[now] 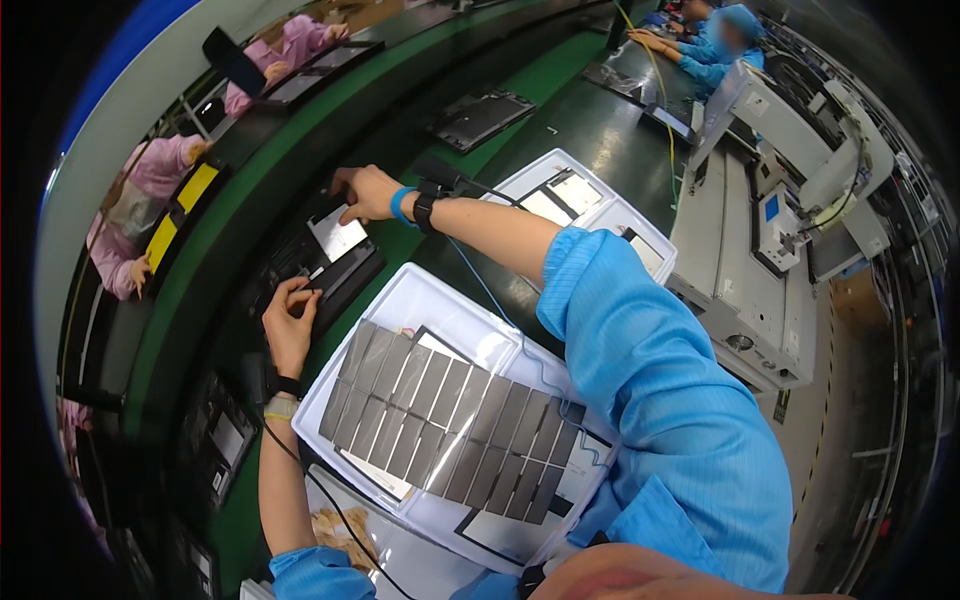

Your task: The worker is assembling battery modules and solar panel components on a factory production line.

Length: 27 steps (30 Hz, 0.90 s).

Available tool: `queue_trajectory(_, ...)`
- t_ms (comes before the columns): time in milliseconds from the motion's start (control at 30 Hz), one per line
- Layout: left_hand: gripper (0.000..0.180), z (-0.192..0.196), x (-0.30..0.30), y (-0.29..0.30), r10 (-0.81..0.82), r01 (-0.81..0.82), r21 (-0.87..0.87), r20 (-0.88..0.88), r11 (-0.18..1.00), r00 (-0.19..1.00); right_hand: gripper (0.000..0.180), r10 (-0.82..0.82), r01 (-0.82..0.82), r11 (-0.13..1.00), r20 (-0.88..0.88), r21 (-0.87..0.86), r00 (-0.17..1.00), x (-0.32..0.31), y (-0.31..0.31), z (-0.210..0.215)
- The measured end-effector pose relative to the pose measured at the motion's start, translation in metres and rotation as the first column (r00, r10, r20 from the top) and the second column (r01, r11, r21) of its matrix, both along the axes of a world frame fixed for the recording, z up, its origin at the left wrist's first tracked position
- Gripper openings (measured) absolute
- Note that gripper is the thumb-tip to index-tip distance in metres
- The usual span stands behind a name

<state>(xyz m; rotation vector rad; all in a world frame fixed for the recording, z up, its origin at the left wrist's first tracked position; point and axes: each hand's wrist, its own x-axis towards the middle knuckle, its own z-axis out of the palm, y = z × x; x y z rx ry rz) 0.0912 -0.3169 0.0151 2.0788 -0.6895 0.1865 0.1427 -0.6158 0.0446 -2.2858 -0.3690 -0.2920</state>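
A black flat device [318, 262] with a pale rectangular sheet on it lies on the green conveyor belt [200, 300] in front of me. My right hand [366, 192] rests on its far end, fingers bent on the edge by the pale sheet. Its near edge is pressed by the fingertips of my left hand [290, 322]. Neither hand lifts it. Both wrists wear straps with cords.
A white tray [400, 300] holding several dark grey strips [440, 425] sits at my chest. A second white tray [600, 215] lies beyond it, a grey machine [745, 270] at right. Other black devices ride the belt. Persons in pink sit across, one in blue farther along.
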Motion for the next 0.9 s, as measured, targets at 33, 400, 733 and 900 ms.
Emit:
queue_trajectory(33, 0.026, -0.009, 0.006, 0.013, 0.008, -0.008, -0.023, -0.024, 1.0, 1.0, 0.054, 0.073, -0.073, 0.997, -0.011, -0.006, 0.997, 0.003, 0.022, 0.001)
queue_trajectory(400, 0.091, 0.018, 0.0, 0.034, 0.153, -0.288, 0.328, 0.381, 0.9, 0.912, 0.045, 0.229, -0.228, 0.973, -0.113, 0.021, 0.967, 0.008, 0.046, -0.021)
queue_trajectory(733, 0.113, 0.001, 0.027, 0.051, 0.055, -0.118, 0.476, 0.143, 0.872, 0.988, 0.053, 0.235, -0.245, 0.945, -0.071, -0.216, 0.969, 0.003, 0.044, -0.018)
queue_trajectory(900, 0.112, 0.014, 0.034, 0.05, -0.001, -0.029, 0.545, 0.054, 0.838, 0.999, 0.106, 0.443, -0.351, 0.81, 0.098, -0.471, 0.891, -0.013, 0.041, -0.015)
